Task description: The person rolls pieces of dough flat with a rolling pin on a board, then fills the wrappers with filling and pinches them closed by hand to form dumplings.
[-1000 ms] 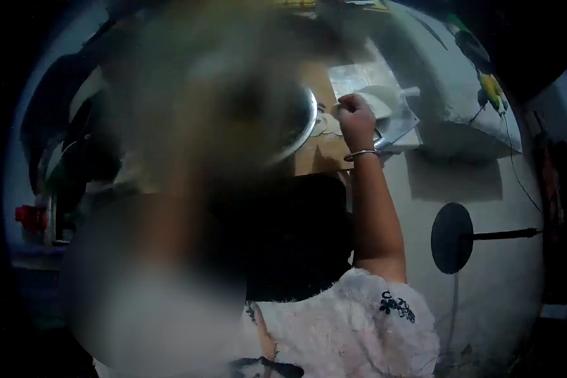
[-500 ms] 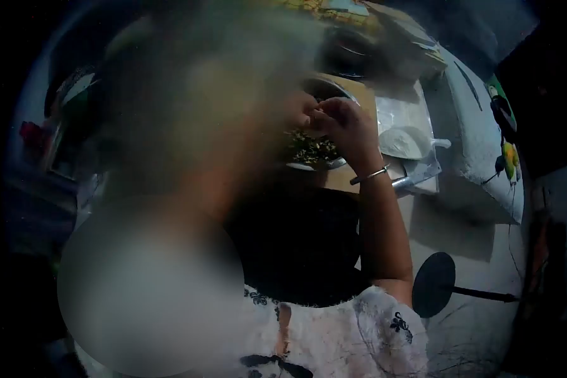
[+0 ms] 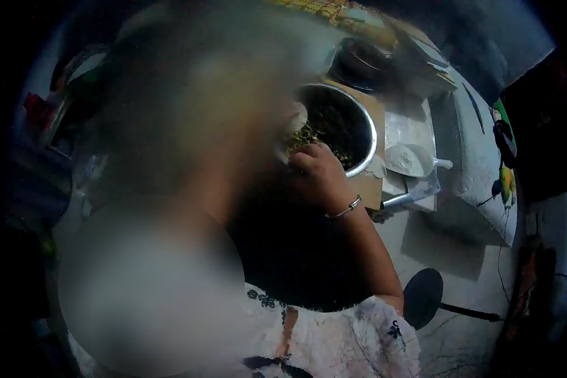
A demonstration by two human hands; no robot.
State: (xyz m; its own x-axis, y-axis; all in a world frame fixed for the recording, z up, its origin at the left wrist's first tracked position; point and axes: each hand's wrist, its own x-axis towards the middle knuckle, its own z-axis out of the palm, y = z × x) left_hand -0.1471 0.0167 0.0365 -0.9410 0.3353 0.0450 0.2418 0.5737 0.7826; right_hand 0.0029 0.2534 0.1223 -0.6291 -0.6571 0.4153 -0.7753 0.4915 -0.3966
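A metal bowl [image 3: 373,135] holds chopped green and dark bits. My right hand [image 3: 318,167], with a bracelet on its wrist, is at the bowl's near rim, its fingers curled together; what they hold, if anything, is too unclear to name. My left forearm [image 3: 223,173] reaches up toward the bowl's left side, and a large blur covers my left hand. Beside this blur, a small pale piece [image 3: 298,116] shows over the bowl. Flat pale pieces [image 3: 375,167] rest on a brown board [image 3: 368,189] right of the bowl.
A white scoop-like container [image 3: 409,160] with pale powder stands at the right, near a metal-handled tool [image 3: 397,201]. Behind the bowl is a dark round vessel [image 3: 359,63]. A dark disc on a rod [image 3: 423,298] stands at lower right.
My right hand has left the pale pieces on the board, passed over the bowl with fingers together, and moved down to its near rim. More of the bowl now shows; the view has shifted.
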